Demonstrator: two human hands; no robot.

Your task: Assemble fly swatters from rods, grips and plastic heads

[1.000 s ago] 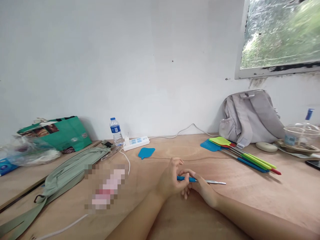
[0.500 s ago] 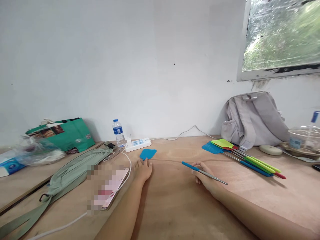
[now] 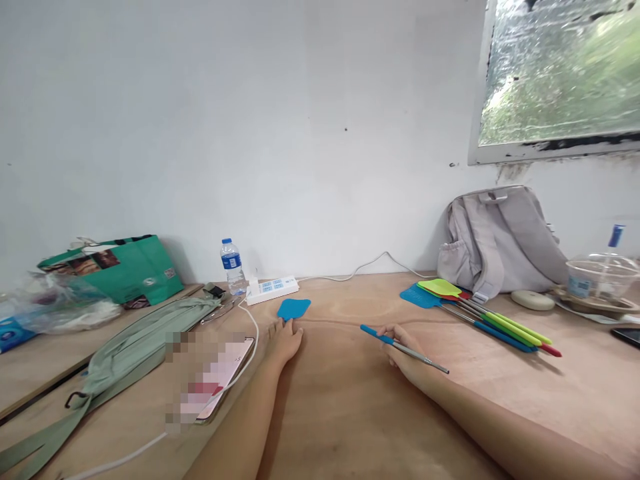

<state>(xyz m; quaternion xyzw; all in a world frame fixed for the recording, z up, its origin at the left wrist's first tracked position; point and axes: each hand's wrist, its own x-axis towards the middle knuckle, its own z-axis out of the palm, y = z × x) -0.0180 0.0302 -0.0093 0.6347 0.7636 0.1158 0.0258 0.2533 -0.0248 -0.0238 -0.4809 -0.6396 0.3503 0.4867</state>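
My left hand lies palm down on the table, fingers extended, with a fingertip on the near edge of a flat blue fly swatter head. My right hand is closed around a telescopic fly swatter handle with a blue grip and a bare metal rod. The grip points to the far left and the rod's end towards my right forearm. No swatter head shows on this rod. To the right lies a pile of several fly swatters with blue, lime and red heads and coloured grips.
Left of my arm are a phone with a white cable, a grey-green strap bag and a green bag. A water bottle and power strip stand behind. At right are a grey backpack and plastic cup.
The view has shifted slightly, so most things sit a little further left. My right hand still holds the handle, which is tilted slightly more; the left hand stays at the blue swatter head.
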